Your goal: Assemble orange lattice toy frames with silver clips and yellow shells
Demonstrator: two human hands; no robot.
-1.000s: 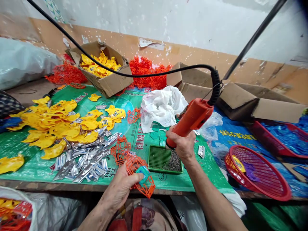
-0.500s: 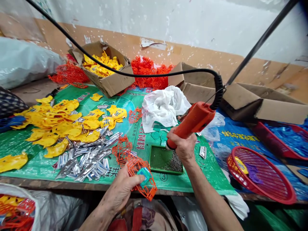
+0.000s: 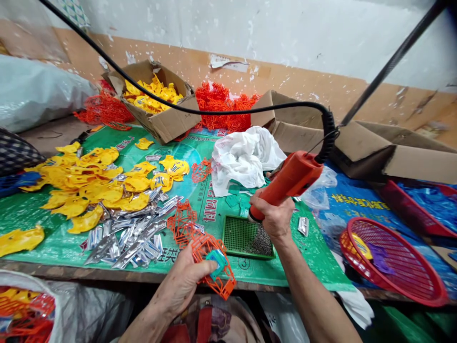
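My left hand (image 3: 183, 276) grips an orange plastic lattice frame (image 3: 223, 281) at the table's front edge, the thumb pressing a teal plastic piece (image 3: 217, 262) against it. My right hand (image 3: 276, 216) is wrapped round an orange electric screwdriver (image 3: 289, 183); its tip is hidden behind the hand. Below the tool sits a green tray (image 3: 237, 233) with a gridded floor and a heap of small dark screws (image 3: 262, 240) at its right side. Another orange lattice frame (image 3: 183, 221) lies just beyond the left hand.
Yellow plastic shells (image 3: 93, 181) and silver stickered parts (image 3: 132, 238) are piled on the left. Behind stand a carton of yellow pieces (image 3: 171, 124), red lattice parts (image 3: 221, 107) and a white cloth (image 3: 246, 157). A red basket (image 3: 410, 267) is at right; a black cable (image 3: 221, 113) hangs across.
Almost nothing differs. The view has shifted slightly, and both hands keep hold of the frame and the screwdriver in nearly the same places.
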